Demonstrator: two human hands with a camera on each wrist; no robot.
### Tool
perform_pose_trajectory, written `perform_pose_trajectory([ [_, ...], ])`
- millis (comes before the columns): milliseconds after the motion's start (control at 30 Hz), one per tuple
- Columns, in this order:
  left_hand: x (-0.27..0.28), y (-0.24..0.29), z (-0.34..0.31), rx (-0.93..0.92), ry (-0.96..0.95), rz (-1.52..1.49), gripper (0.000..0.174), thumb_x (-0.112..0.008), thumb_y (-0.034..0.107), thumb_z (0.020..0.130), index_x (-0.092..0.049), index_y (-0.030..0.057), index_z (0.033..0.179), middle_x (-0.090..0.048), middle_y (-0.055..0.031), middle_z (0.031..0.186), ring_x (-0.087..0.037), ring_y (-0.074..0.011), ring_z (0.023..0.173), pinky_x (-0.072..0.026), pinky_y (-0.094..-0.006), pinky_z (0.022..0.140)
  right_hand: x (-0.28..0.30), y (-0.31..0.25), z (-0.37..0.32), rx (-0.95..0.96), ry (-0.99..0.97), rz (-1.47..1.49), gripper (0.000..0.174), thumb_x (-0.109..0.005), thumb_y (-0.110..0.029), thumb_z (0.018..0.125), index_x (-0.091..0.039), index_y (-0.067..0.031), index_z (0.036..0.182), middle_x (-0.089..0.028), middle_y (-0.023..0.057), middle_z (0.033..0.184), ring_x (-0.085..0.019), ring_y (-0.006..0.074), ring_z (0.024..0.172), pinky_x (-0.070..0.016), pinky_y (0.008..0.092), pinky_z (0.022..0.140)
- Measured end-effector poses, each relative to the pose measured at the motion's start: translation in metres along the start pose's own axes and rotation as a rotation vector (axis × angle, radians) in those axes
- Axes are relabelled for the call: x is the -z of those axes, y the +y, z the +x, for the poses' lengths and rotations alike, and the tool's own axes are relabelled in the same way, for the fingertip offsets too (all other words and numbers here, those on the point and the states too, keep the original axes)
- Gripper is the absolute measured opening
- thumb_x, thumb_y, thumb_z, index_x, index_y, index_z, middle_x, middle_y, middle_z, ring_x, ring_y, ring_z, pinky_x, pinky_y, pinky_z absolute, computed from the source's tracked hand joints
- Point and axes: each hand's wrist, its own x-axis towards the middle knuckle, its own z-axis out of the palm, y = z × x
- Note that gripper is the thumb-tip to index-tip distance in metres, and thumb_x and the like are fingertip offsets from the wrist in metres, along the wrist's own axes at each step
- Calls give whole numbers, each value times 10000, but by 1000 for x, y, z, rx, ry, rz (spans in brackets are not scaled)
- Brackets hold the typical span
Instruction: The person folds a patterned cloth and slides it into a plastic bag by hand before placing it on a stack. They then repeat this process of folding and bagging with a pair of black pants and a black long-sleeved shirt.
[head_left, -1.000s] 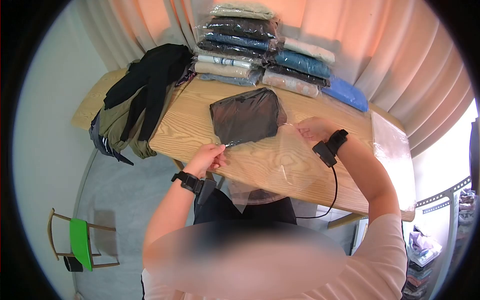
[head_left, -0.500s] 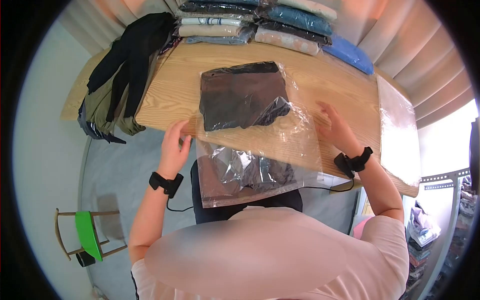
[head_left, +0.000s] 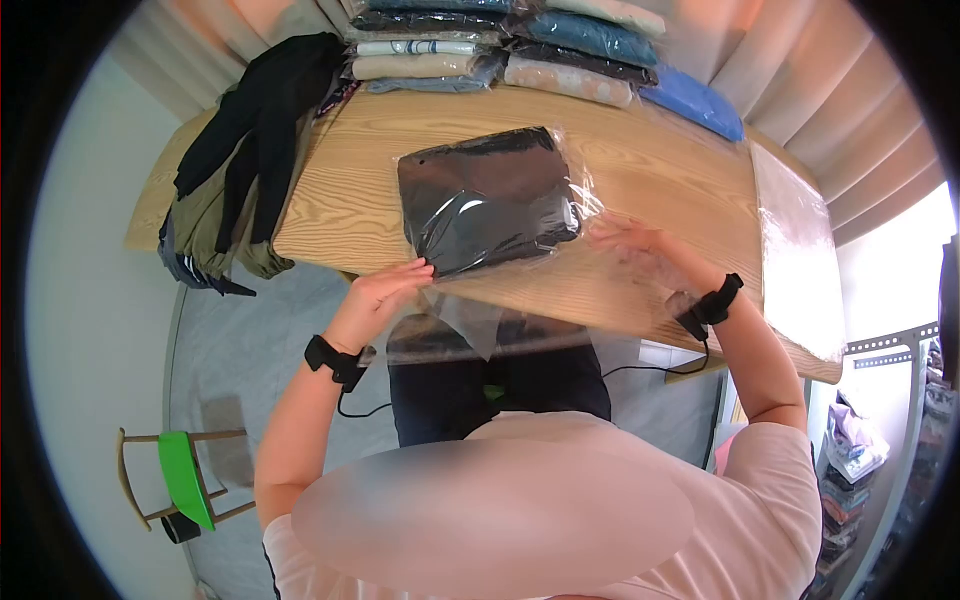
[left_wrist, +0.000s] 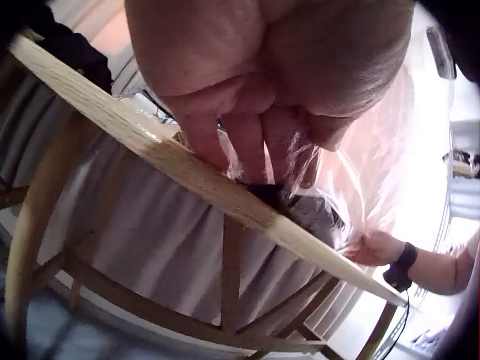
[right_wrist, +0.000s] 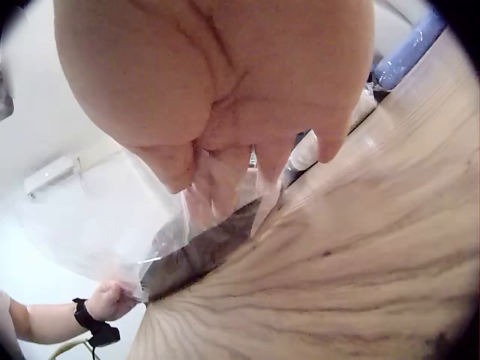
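A clear plastic bag (head_left: 470, 345) lies on the wooden table, its near part hanging over the edge above the lap. Inside is a folded dark garment (head_left: 490, 195), with glossy film over it. My left hand (head_left: 378, 300) has straight fingers at the near left corner of the garment. Off the garment's right side, my right hand (head_left: 635, 245) is slightly blurred, its extended fingers among the loose film. In the right wrist view, the right hand (right_wrist: 225, 112) reaches straight fingers toward the dark garment (right_wrist: 202, 255), while the left hand (right_wrist: 109, 300) meets the film farther off.
Stacks of bagged folded clothes (head_left: 420, 65) stand at the back, with a blue package (head_left: 695, 105) beside them. Loose dark and olive clothes (head_left: 250, 150) drape over the left end. Clear plastic sheets (head_left: 800, 260) lie at the right edge. A green chair (head_left: 185, 480) stands lower left.
Both hands first were at the bag's sides, then stood apart from it, and now have moved inward to it. The bag's near part has risen from the lap. The view has tilted down.
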Motion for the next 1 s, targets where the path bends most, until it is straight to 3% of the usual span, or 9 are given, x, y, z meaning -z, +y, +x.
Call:
perform_pose_trajectory([
  [67, -3, 3, -1, 76, 15, -61, 224, -528, 87, 914, -657, 3, 1077, -653, -120, 1136, -567, -268, 1146, -412, -366, 1006, 2, -2, 0, 375, -129, -204, 361, -587, -106, 868, -592, -20, 1219, -521, 82, 1353, -372, 228, 1340, -306, 371, 1100],
  [100, -5, 5, -1, 152, 35, -119, 233, -491, 91, 940, -658, -9, 1069, -658, -128, 1124, -583, -255, 1122, -416, -356, 997, 1, 0, -2, 375, -129, -203, 361, -587, -106, 868, -592, -20, 1219, -521, 82, 1353, -372, 228, 1340, -306, 371, 1100],
  [200, -3, 14, -1, 219, 54, -210, 306, -432, 160, 989, -659, -33, 1059, -672, -132, 1085, -600, -243, 1076, -427, -341, 970, -7, 3, -7, 218, -13, -105, 329, -561, -180, 912, -613, -9, 1188, -574, 100, 1284, -480, 211, 1236, -381, 307, 1031],
  [267, -9, 10, -5, 199, 102, -277, 359, -405, 199, 1002, -666, -45, 1025, -681, -141, 1043, -614, -244, 1027, -432, -337, 957, -15, 1, -10, 8, 175, 48, 324, -521, -260, 958, -669, 2, 1079, -661, 100, 1106, -582, 173, 1029, -434, 275, 928],
  [367, -16, 14, -5, 259, 217, -405, 421, -385, 255, 1009, -668, -43, 919, -692, -148, 936, -633, -225, 910, -449, -319, 876, -21, -15, -14, -169, 276, 3, 386, -478, -291, 986, -691, 28, 937, -689, 74, 884, -593, 124, 837, -449, 263, 825],
  [500, -30, 23, 1, 412, 503, -567, 450, -429, 325, 994, -617, 13, 730, -650, -96, 711, -580, -149, 679, -436, -286, 697, -45, -20, -9, -167, 471, 100, 429, -459, -262, 998, -658, 24, 749, -662, 57, 771, -565, 124, 764, -424, 260, 812],
  [600, -38, 24, 6, 507, 621, -547, 414, -478, 272, 977, -564, 24, 658, -571, -44, 644, -565, -132, 649, -439, -282, 621, -56, -17, -6, -166, 603, 226, 438, -466, -274, 993, -610, -5, 680, -619, 32, 702, -530, 103, 686, -415, 244, 728],
  [767, -56, 14, 8, 554, 690, -660, 358, -519, 283, 955, -547, 67, 671, -494, 0, 581, -462, -84, 555, -332, -239, 550, -65, -10, 0, -343, 745, 184, 417, -483, -279, 983, -552, -36, 651, -496, -19, 612, -442, 77, 605, -369, 234, 605],
  [1000, -54, 16, 10, 718, 591, -739, 357, -488, 292, 964, -561, 83, 683, -547, -12, 601, -509, -99, 564, -356, -245, 555, -69, -18, 0, -270, 927, 247, 350, -516, -260, 956, -576, -5, 724, -555, 60, 638, -523, 145, 631, -426, 279, 632],
])
